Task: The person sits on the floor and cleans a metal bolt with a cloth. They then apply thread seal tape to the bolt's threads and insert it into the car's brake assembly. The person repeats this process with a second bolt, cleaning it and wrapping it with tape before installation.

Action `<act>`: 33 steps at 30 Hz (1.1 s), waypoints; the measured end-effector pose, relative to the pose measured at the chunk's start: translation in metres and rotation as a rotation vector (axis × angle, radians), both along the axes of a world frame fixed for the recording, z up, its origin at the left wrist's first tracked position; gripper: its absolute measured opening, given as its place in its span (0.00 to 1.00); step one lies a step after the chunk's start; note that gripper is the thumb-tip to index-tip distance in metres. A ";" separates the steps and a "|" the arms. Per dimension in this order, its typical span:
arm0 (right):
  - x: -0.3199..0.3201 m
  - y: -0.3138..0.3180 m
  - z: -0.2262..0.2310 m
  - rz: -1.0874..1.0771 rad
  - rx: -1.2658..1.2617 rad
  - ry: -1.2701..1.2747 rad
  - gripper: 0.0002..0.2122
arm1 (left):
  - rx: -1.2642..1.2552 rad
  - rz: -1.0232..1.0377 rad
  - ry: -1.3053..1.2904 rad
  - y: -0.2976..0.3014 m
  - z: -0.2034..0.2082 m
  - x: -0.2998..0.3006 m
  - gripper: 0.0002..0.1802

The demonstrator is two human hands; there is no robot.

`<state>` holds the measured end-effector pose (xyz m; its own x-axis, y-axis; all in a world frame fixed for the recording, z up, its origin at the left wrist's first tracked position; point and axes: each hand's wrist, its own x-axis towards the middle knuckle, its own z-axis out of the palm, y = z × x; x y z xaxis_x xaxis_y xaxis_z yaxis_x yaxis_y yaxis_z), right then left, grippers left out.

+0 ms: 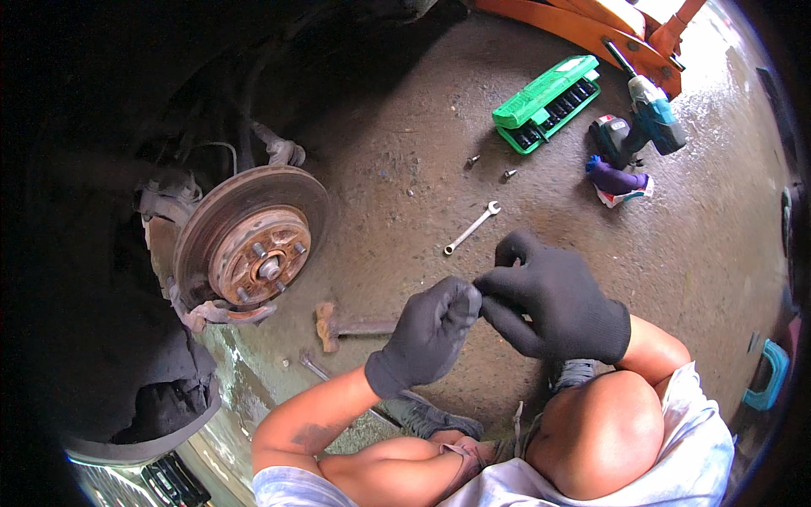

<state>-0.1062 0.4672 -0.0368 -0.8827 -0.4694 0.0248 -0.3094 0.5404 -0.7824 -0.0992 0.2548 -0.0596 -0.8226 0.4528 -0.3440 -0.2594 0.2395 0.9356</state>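
Note:
Both my hands wear black knit gloves and meet in front of my knees. My left hand (425, 340) is closed, its fingers curled in. From the right, my right hand (553, 296) touches it, thumb and forefinger pinched together at the left hand's fingertips. Whatever lies between them is hidden. A combination wrench (473, 228) lies on the floor just beyond my hands. Left of my left hand is a hammer (327, 328) with a rusty head, its handle partly covered by that hand. Farther left, a rusty brake disc (193, 245) sits on a wheel hub with bare studs.
A green socket case (517, 112) stands open at the far side, with two bolts (473, 159) nearby. Right of it are a teal cordless impact wrench (655, 118) and a purple bundle (617, 179). An orange jack (583, 29) stands behind. A metal bar (314, 367) lies near my left forearm.

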 end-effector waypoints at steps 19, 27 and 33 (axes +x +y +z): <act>0.011 0.012 -0.002 0.501 -0.547 0.229 0.08 | -0.245 -0.582 0.308 0.003 0.075 0.018 0.17; 0.013 0.016 -0.003 0.438 -0.685 0.215 0.08 | -0.263 -0.569 0.159 -0.021 0.092 0.032 0.20; 0.006 0.064 -0.053 0.262 -0.416 0.326 0.06 | -0.096 -0.333 -0.194 -0.054 0.089 0.039 0.23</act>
